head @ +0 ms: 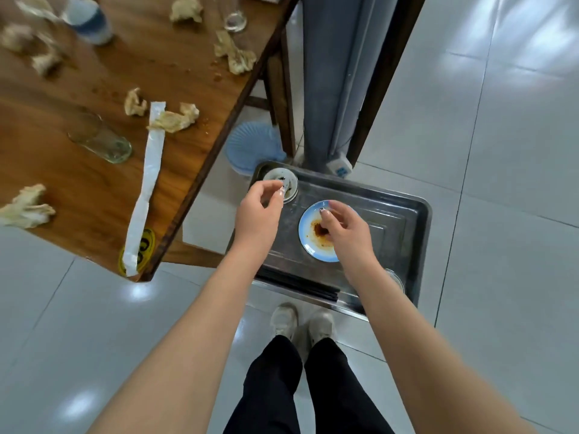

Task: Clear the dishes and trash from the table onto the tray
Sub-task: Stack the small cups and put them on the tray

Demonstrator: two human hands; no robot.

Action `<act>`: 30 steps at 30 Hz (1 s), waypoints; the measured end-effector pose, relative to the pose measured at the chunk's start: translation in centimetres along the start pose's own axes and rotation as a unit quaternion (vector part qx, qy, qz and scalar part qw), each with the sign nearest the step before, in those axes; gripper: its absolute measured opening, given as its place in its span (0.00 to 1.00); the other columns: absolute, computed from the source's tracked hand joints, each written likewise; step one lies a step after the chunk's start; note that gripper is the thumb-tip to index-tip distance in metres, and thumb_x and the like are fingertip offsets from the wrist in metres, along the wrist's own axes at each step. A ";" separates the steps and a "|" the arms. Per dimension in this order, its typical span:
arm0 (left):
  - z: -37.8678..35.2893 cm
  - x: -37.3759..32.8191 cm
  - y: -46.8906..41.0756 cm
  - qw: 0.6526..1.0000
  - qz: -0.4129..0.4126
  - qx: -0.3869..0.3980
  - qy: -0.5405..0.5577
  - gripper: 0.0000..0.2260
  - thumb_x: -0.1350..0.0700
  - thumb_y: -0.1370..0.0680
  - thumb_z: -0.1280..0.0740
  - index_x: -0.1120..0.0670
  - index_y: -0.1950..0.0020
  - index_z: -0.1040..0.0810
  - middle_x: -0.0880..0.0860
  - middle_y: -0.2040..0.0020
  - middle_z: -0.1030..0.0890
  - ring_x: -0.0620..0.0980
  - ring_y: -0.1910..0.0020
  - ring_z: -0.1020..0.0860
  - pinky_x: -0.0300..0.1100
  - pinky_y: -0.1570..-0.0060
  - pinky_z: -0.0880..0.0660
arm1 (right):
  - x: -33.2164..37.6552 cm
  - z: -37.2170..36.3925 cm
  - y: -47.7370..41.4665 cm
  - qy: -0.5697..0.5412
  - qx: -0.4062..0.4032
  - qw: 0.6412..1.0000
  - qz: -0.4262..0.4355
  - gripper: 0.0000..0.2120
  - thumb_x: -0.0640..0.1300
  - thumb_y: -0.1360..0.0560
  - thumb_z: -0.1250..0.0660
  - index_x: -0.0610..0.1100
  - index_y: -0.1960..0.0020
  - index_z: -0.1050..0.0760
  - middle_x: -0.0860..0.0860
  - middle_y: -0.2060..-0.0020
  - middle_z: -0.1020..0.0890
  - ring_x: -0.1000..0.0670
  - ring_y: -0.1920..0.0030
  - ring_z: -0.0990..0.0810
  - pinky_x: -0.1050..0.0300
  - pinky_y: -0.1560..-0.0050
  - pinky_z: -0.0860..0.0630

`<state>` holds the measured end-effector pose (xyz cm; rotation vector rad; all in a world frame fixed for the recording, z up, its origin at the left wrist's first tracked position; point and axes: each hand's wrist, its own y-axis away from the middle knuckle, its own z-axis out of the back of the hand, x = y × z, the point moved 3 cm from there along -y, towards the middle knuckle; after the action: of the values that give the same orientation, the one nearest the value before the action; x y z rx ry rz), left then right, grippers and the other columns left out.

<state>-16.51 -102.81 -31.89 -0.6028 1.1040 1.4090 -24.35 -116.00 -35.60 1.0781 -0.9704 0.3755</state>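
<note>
A metal tray (394,214) stands low beside the wooden table (94,189). On it are a blue-rimmed plate (308,242) with a brown sauce stain, a small white dish (289,178) in the far left corner, black chopsticks (297,285) along the near edge, and another small dish (397,278) mostly hidden by my right arm. My left hand (260,211) hovers over the white dish with loosely curled fingers and holds nothing. My right hand (344,230) hangs over the blue plate, fingers relaxed and empty.
The table carries crumpled napkins (175,117), a long white paper sleeve (147,189), a lying glass (100,139), an upright glass (233,17) and a water bottle (89,20). A blue pleated object (253,145) sits under the table edge. A grey post (332,73) rises behind the tray.
</note>
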 end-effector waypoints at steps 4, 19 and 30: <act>0.8 -4.6 1.1 0.998 -0.018 -0.011 0.052 0.08 0.57 0.19 0.39 0.52 0.41 0.25 0.44 0.48 0.22 0.39 0.48 0.25 0.22 0.56 0.30 | 4.7 0.7 1.2 -0.011 0.005 0.999 0.043 0.18 0.46 0.19 0.39 0.48 0.30 0.32 0.55 0.45 0.22 0.53 0.42 0.23 0.51 0.36 0.27; 8.3 -16.4 6.8 0.983 -0.076 -0.064 0.154 0.08 0.55 0.18 0.40 0.47 0.39 0.29 0.44 0.43 0.25 0.42 0.44 0.26 0.28 0.50 0.29 | 19.7 0.9 9.7 -0.050 0.075 0.984 0.157 0.25 0.49 0.19 0.40 0.50 0.25 0.42 0.50 0.30 0.31 0.49 0.34 0.28 0.49 0.34 0.29; 16.6 -18.0 12.2 0.965 -0.050 -0.138 0.218 0.08 0.53 0.18 0.40 0.46 0.40 0.28 0.48 0.39 0.24 0.46 0.40 0.25 0.37 0.44 0.27 | 23.7 -2.3 17.5 0.015 0.166 0.965 0.203 0.29 0.52 0.19 0.43 0.47 0.22 0.50 0.51 0.31 0.31 0.53 0.39 0.30 0.54 0.40 0.29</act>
<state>-20.87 -95.01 -6.06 -1.1965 1.2031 1.3865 -22.08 -110.29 -6.70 1.1668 -1.1268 0.9146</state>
